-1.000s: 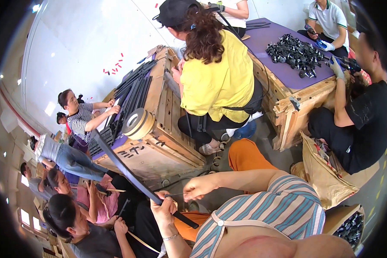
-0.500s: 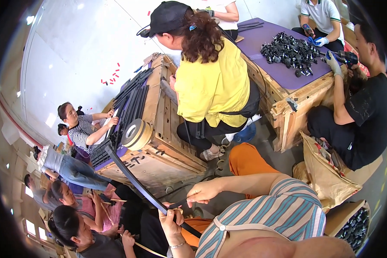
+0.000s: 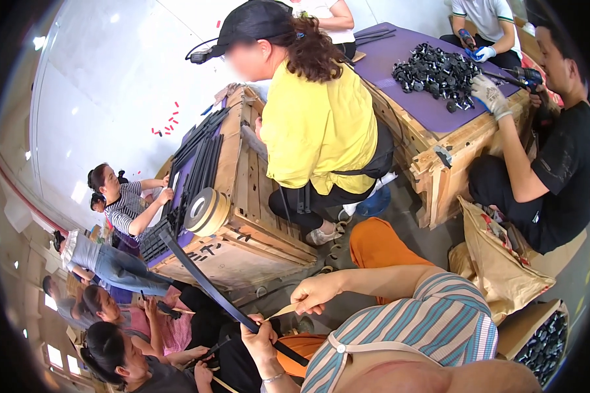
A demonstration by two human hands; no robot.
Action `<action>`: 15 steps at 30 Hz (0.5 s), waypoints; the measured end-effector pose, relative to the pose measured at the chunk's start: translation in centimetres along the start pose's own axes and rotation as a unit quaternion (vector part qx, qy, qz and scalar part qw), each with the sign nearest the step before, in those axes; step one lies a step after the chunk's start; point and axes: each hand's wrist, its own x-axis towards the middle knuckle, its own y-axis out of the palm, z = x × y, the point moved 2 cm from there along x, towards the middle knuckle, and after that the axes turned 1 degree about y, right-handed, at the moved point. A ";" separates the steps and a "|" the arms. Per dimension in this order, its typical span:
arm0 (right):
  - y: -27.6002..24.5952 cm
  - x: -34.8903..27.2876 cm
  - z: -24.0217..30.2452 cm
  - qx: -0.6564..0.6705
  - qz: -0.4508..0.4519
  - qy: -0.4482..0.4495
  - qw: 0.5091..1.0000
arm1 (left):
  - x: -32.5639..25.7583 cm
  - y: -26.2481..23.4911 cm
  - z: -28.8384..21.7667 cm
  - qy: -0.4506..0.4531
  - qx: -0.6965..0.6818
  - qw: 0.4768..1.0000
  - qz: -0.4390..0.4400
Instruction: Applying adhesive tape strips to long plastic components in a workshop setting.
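A long black strip (image 3: 206, 285) slants from the near crate's corner down toward my lap. My left hand (image 3: 258, 340), with a bracelet at the wrist, is closed around it near its lower end. To the right, my right hand (image 3: 316, 292) pinches one end of a narrow tan strip (image 3: 282, 311). That tan piece stretches across to the fingers of my left hand; whether it is still stuck to the black strip cannot be made out.
A wooden crate (image 3: 269, 243) ahead carries tape rolls (image 3: 208, 211) and black strips (image 3: 206, 157). A person in yellow (image 3: 324, 124) sits beyond. Black parts (image 3: 432, 75) are heaped on another crate. At right are a sack (image 3: 498, 262) and a box of black parts (image 3: 544, 347). Co-workers sit close at left.
A tan strip now spans between my hands, where a dark piece showed at my right fingertips before. My right hand has moved slightly right. The black strip stays in my left hand.
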 end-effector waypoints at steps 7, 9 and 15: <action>-0.2 -0.5 0.9 -0.281 -0.177 -0.115 0.936 | 0.5 -0.4 0.6 0.066 0.032 0.996 -0.059; 0.0 -0.4 0.6 -0.310 -0.240 -0.152 0.907 | 0.3 -0.2 0.4 0.066 0.017 0.995 -0.069; 1.3 -0.6 1.2 -0.421 -0.264 -0.186 0.848 | 0.0 -0.3 0.9 0.039 -0.014 0.999 -0.031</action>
